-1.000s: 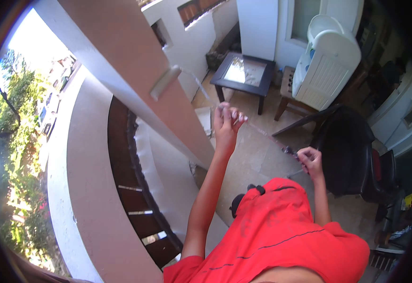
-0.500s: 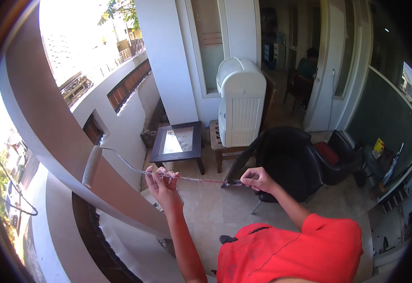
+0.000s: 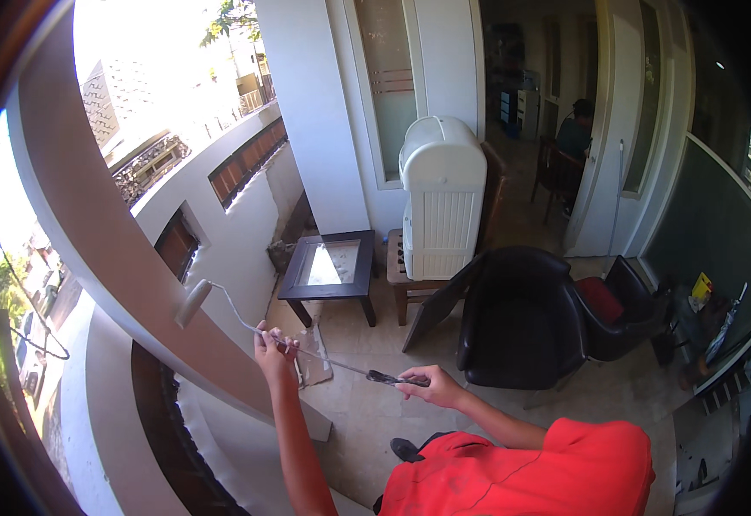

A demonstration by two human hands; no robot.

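A paint roller [image 3: 193, 304] with a pale sleeve on a long bent metal rod stretches between my two hands. Its sleeve lies over the face of the curved pinkish beam [image 3: 126, 215] at left; whether it touches cannot be made out. My left hand [image 3: 274, 354] is closed around the rod, partway toward the sleeve. Farther right, my right hand [image 3: 432, 385] grips the roller's dark handle [image 3: 382, 377] at its end.
A low dark table with a glass top [image 3: 327, 261] stands ahead. Beside it, a white air cooler [image 3: 446, 202] rests on a wooden stand. Black armchairs [image 3: 526, 318] are at right. A person [image 3: 575, 133] sits beyond the doorway. A low wall [image 3: 246, 202] runs along the left.
My right hand has come lower and to the left with the handle, so the rod slopes more. The sleeve has shifted slightly right along the beam, and my left hand slightly down and left.
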